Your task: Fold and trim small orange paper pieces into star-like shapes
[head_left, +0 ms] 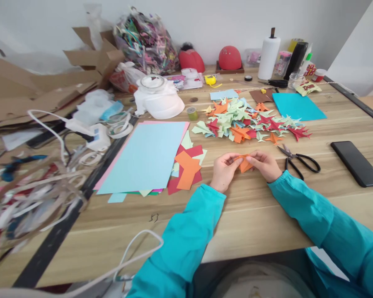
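You've got plain teal cloth sleeves (186, 234) and a small solid-orange folded paper piece (245, 166). Your heaped folded-paper shapes (233, 114) mix pale green, orange, red, some light blue. Plain light-blue rectangular paper sheet (146, 161). Flat turquoise square sheet (298, 106). Slim black rectangular phone (357, 163). Tan wooden tabletop (251, 221): brown-streaked grain.

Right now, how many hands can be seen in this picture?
2: the left hand, nearer the paper stack, and the right hand, beside the scissors. Both pinch the folded orange paper; no others show.
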{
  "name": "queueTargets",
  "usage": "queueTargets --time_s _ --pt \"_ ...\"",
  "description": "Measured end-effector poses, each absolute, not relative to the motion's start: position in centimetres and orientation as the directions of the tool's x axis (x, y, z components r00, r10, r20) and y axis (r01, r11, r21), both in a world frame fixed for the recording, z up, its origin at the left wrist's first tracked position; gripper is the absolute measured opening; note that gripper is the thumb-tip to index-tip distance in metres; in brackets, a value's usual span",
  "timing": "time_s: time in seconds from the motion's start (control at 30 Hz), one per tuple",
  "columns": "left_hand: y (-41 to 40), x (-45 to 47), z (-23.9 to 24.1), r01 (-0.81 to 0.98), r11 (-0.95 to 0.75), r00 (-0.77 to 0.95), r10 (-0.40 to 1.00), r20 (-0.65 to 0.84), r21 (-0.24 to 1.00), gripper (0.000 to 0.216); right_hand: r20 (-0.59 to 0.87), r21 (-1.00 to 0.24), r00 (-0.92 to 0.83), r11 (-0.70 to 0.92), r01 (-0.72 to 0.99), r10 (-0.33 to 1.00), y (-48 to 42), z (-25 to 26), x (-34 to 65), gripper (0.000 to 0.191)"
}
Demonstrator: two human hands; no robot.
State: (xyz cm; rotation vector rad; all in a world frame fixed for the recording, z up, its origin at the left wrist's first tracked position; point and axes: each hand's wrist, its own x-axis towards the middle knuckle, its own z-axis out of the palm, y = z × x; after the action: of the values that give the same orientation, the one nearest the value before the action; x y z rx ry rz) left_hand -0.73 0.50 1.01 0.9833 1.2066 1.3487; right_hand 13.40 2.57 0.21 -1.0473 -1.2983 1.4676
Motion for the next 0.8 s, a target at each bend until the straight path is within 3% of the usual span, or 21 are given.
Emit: queueTargets --time_s 0.2,0.3,0.4,0.67,0.8 --pt "0.78 -0.75 0.30 -0.311 0.092 -0.074 0.990 -0.120 0.946 0.027 -0.002 -0.999 -0.251 -0.011 -0.034 0.968 2.56 0.29 13.32 0.039" --pt "0.81 -0.76 0.02 -0.285 0.133 0.025 0.991 -0.131 0.949 0.026 -0.012 -0.998 -0.258 -0.027 -0.057 0.966 2.63 0.19 13.26 0.041" --pt "0.78 -0.80 0.06 -0.250 0.092 0.004 0.996 -0.094 0.964 0.026 -0.046 -0.996 -0.253 -0.065 -0.068 0.966 2.64 0.10 13.20 0.042" --pt "0.70 -0.58 0.96 -0.470 0.188 0.151 0.980 -0.131 0.862 0.026 -0.033 -0.998 -0.260 -0.046 -0.046 0.965 2.79 0.25 13.14 0.044" --pt "0.74 -0.36 0.57 -0.419 0.180 0.139 0.981 -0.133 0.890 0.031 -0.039 -0.996 -0.241 -0.056 -0.065 0.970 3.07 0.21 13.07 0.044"
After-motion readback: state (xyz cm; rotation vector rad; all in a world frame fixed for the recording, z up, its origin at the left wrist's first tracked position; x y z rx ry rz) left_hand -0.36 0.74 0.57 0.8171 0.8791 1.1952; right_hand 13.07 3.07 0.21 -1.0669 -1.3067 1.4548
